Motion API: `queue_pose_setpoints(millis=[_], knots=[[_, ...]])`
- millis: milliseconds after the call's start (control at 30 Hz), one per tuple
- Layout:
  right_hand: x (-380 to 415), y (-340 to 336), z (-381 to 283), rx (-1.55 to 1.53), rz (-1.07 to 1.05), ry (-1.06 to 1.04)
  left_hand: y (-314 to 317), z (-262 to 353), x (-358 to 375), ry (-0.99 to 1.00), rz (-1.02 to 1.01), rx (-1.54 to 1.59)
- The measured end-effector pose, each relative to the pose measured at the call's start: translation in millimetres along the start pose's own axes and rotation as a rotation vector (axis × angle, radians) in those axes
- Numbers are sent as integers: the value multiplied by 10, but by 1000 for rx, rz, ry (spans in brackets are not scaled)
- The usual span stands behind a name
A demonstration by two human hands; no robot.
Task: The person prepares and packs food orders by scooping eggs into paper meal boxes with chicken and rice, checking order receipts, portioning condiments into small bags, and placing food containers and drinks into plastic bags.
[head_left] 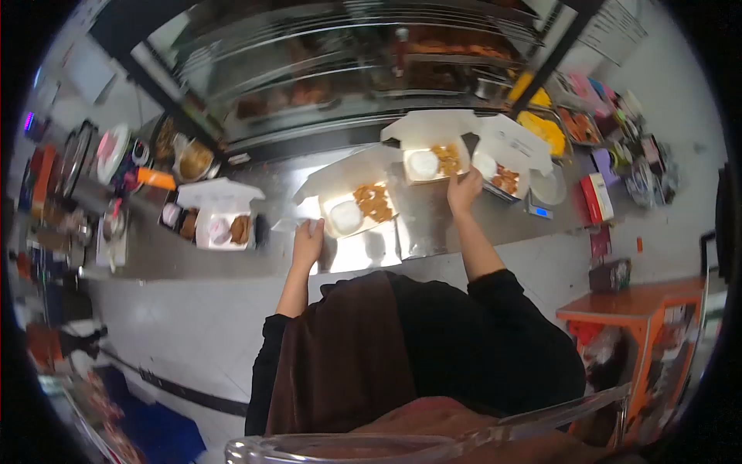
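A white takeaway box [390,222] lies open in the middle of the counter, with a round mound of rice [345,217] and brown fried pieces inside. My left hand [308,241] is closed at this box's left corner, fingers pinching its edge. Further back and to the right stands a second open takeaway box [430,124], also holding rice and golden pieces. My right hand [464,191] grips its lower right corner. Right against that hand is a third open box [512,139] with rice and reddish pieces.
Another open box [224,193] with food sits on the left of the steel counter [278,259]. A scale [541,209] with a lit display carries a bowl at right. A glass food cabinet [340,77] rises behind. Yellow food [545,131] fills a tray at back right.
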State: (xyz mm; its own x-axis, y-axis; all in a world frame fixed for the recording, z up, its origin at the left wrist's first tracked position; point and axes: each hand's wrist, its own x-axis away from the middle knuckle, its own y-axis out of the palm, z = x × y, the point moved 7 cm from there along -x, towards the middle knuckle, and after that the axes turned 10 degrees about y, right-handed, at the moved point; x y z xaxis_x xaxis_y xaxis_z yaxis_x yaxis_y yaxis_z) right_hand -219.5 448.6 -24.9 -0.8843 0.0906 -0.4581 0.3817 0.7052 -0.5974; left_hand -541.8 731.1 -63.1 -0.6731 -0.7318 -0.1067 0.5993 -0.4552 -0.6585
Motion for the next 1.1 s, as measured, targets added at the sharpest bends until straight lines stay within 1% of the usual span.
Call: queue_pose_setpoints(millis=[100,133,200,233,300,367,433,467,567,600,667,767,867,900,967,1000,1100], knots=[[-109,207,135,-26,-73,13,139,590,-203,21,-201,13],[-137,191,172,-28,-81,68,208,525,-264,142,-58,29],[-174,170,242,-40,-103,172,341,184,-357,173,25,-124],[-176,170,265,-42,-131,187,320,81,-375,185,72,-200],[-152,194,294,-52,-197,210,222,16,-343,185,116,-190],[-109,184,271,-47,-187,240,71,-28,-274,202,147,-209],[-68,125,196,-3,-171,257,-75,-100,-208,115,118,-283],[-53,131,154,-43,-243,268,-139,-137,-164,66,108,-321],[-1,123,25,-153,-309,60,-279,-171,-58,71,126,-273],[11,132,23,-156,-345,66,-300,-173,-22,96,165,-283],[104,152,4,-159,-419,77,-308,-249,17,89,170,-321],[348,153,-70,-213,-409,-62,-318,-330,41,81,182,-336],[569,2,-162,-180,-346,12,-305,-434,44,83,180,-306],[569,124,-33,-158,-401,202,-298,-439,33,85,178,-292],[697,435,347,-110,-506,592,-348,-298,58,12,155,-240],[644,473,324,-167,-552,542,-366,-253,62,-21,140,-216],[514,552,338,97,-732,404,-332,-477,-4,21,115,-258]])
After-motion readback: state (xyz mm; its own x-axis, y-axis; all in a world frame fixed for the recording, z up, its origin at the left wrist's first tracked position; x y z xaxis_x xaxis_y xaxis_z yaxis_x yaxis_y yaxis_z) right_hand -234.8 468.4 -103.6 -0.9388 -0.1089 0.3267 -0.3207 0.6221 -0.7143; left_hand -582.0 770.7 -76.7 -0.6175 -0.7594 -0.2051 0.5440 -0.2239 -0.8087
